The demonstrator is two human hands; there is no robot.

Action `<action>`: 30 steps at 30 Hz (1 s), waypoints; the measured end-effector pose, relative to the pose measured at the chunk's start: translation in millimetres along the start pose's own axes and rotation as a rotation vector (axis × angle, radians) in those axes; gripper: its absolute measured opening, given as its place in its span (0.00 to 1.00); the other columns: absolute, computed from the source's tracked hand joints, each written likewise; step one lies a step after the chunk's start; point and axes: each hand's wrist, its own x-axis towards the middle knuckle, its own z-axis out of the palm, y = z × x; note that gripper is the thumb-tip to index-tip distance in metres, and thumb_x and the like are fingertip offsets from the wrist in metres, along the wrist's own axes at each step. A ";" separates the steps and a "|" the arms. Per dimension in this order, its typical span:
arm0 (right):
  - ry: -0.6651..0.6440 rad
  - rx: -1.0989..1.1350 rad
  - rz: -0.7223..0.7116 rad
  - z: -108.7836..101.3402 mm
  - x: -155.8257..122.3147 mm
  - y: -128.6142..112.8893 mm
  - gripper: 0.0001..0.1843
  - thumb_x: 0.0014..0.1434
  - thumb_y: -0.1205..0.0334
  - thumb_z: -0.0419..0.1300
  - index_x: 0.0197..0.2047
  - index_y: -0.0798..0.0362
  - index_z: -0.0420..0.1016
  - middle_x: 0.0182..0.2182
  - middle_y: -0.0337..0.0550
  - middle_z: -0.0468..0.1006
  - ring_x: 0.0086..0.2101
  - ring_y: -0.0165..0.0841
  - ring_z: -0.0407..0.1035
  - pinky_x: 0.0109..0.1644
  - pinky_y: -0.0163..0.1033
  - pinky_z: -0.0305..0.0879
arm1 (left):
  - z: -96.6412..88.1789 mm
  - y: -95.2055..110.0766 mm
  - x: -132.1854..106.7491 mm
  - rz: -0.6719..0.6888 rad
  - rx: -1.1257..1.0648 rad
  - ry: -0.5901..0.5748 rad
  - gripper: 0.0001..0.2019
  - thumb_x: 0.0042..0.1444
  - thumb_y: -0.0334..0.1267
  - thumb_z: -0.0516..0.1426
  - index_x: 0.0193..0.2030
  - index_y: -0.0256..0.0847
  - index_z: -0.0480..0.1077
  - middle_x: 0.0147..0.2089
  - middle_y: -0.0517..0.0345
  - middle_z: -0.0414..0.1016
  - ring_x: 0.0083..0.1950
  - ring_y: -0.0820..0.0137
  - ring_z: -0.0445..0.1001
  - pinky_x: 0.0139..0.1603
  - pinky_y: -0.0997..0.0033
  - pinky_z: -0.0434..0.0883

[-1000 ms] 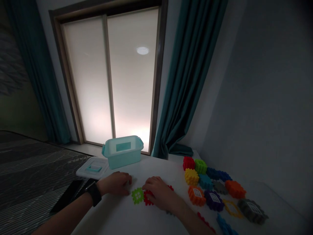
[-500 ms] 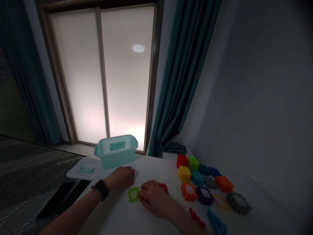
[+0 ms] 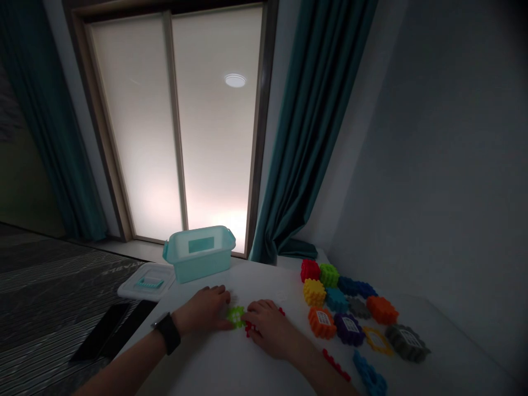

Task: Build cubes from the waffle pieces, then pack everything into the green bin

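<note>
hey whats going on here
A person is working with both bare hands at a white table. The left hand sits right beside a lime-green plastic interlocking block, and the right hand lies over a red block next to it. More multicoloured blocks lie spread out to the right. A translucent aqua plastic tub stands at the far edge, with its lid to the left.

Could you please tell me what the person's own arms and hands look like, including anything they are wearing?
Both hands are ungloved, and no sleeve shows on either forearm. The left hand has a wide black wrist strap just behind it, probably a watch or fitness band, though its face can't be made out. The right hand shows nothing worn on it.
</note>
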 end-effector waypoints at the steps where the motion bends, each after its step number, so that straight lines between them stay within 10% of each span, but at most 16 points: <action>1: -0.001 -0.004 -0.002 0.7 0.3 -0.3 0.17 0.63 0.67 0.56 0.53 0.48 0.75 0.52 0.48 0.75 0.54 0.43 0.66 0.61 0.50 0.57 | 1.5 2.7 -2.1 0.003 0.004 -0.001 0.21 0.51 0.51 0.66 0.48 0.43 0.71 0.51 0.48 0.75 0.46 0.53 0.78 0.50 0.56 0.70; 10: 0.017 0.040 -0.009 -4.3 -8.4 5.8 0.17 0.63 0.66 0.56 0.54 0.48 0.74 0.51 0.47 0.76 0.53 0.42 0.68 0.62 0.49 0.57 | 11.7 17.1 2.0 -0.008 0.039 0.024 0.18 0.48 0.45 0.66 0.44 0.42 0.71 0.50 0.49 0.74 0.49 0.54 0.75 0.50 0.57 0.70; 30: 0.275 -0.012 0.116 -34.2 -29.2 33.5 0.29 0.58 0.67 0.65 0.62 0.49 0.66 0.59 0.50 0.70 0.56 0.46 0.66 0.61 0.52 0.63 | 29.7 44.4 36.6 0.218 -0.177 0.528 0.27 0.47 0.32 0.64 0.56 0.43 0.66 0.60 0.44 0.69 0.58 0.53 0.71 0.59 0.53 0.70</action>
